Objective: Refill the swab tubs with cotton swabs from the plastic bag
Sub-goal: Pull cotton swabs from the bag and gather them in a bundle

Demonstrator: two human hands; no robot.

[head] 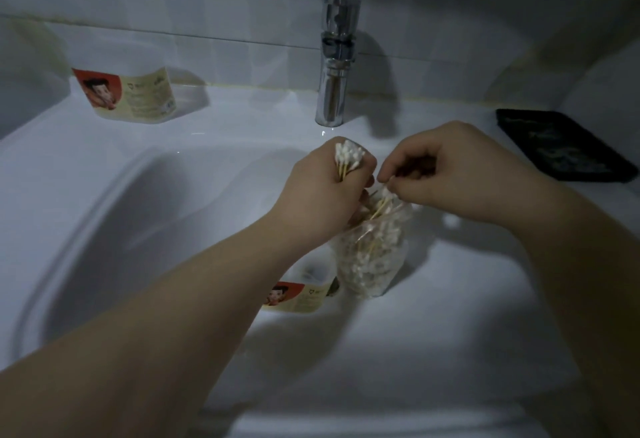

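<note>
My left hand grips a bundle of cotton swabs, white tips sticking up above the fist. Below both hands a clear plastic bag full of swabs stands in the sink basin. My right hand pinches swabs at the bag's open mouth. One swab tub with a red and cream label lies in the basin under my left wrist, partly hidden. A second tub with the same label sits on the sink ledge at the back left.
A chrome tap rises behind my hands at the back of the white sink. A black flat object lies on the right ledge. Grey tiled wall runs behind.
</note>
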